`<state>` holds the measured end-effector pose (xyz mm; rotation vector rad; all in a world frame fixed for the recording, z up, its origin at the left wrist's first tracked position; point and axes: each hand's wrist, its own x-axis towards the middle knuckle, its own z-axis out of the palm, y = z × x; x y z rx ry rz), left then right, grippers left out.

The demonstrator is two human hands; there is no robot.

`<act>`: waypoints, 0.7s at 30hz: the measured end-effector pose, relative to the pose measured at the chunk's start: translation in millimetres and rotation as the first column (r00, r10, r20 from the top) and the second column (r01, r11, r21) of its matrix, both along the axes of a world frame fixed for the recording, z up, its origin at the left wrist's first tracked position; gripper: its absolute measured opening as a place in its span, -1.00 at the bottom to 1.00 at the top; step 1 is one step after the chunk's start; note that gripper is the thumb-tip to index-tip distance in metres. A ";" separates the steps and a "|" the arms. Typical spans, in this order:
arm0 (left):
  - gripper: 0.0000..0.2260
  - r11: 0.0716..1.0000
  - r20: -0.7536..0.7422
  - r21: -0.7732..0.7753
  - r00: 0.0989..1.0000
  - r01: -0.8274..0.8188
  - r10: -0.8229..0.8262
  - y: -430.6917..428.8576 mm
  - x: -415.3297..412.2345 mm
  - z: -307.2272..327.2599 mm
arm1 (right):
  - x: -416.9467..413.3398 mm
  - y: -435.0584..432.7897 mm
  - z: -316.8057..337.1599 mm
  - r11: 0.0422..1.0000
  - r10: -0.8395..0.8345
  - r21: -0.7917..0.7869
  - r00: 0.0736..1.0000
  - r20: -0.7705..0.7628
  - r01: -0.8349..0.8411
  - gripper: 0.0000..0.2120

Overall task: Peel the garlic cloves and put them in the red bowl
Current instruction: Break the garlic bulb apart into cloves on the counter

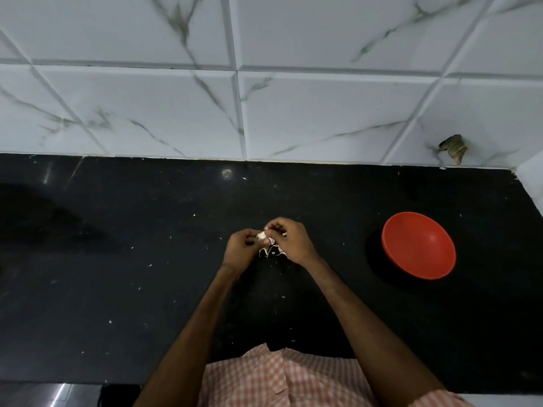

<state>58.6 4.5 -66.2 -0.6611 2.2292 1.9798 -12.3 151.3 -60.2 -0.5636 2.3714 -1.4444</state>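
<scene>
Over the middle of the black counter point(117, 259), my left hand point(242, 248) and my right hand point(291, 240) meet around a pale garlic clove point(261, 237). Both hands pinch it with curled fingers; my right fingertips sit on its top. Loose white garlic skins point(271, 252) lie on the counter just below the hands, partly hidden by them. The red bowl point(418, 245) stands to the right, apart from the hands, and its inside looks empty.
Small white skin flakes are scattered over the black counter. A white marble-patterned tiled wall point(264, 98) runs along the back, with a brownish scrap point(452, 148) stuck at its right. My checked shirt point(279, 380) is at the near edge.
</scene>
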 end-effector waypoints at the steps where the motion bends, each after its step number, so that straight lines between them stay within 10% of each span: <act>1: -0.87 1.000 -0.013 -0.021 1.000 -0.007 0.007 -0.9 -0.7 0.7 | 0.1 -0.6 -0.8 1.000 -0.022 -0.007 1.000 0.014 0.022 -0.93; 8: -0.81 0.932 -0.061 -0.345 0.989 0.108 -0.137 12.4 -2.6 9.2 | 7.0 -2.3 4.6 0.998 -0.033 -0.049 0.999 -0.036 0.031 -0.84; 21: -0.65 0.995 -0.098 -0.066 0.993 -0.078 0.071 14.8 -8.4 1.3 | 16.3 -13.5 14.8 0.972 -0.180 -0.107 0.958 0.223 0.208 -0.85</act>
